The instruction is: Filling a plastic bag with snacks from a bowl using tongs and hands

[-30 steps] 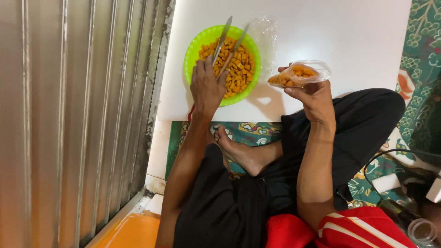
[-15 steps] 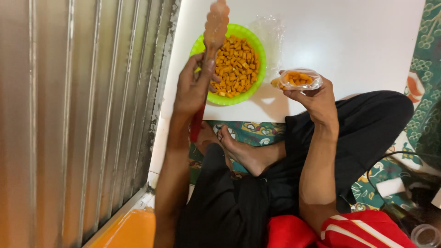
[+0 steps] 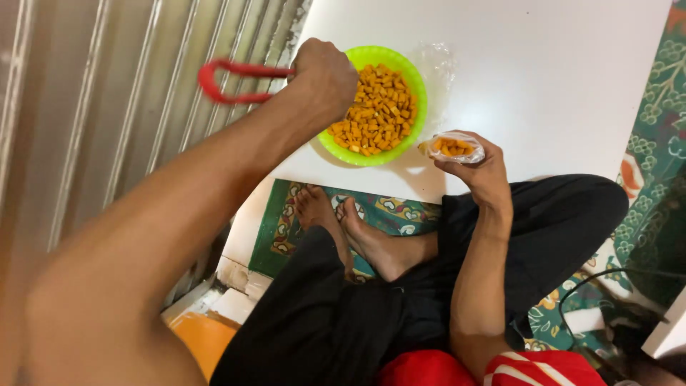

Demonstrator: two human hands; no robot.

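Red-handled tongs sit clenched in the left hand over the green bowl, while the right hand pinches a flimsy, slippery snack bag, best gripped at its mouth.

Red-handled tongs, snack-filled clear bag

Upper middle of my view: the bowl looks like glossy lime-green plastic, on a smooth, matt white tabletop. My right hand pinches a thin, clear, crinkly plastic bag. My left hand grips a red handle, seemingly rubbery plastic. Corrugated metal sheeting at left has a dull sheen.
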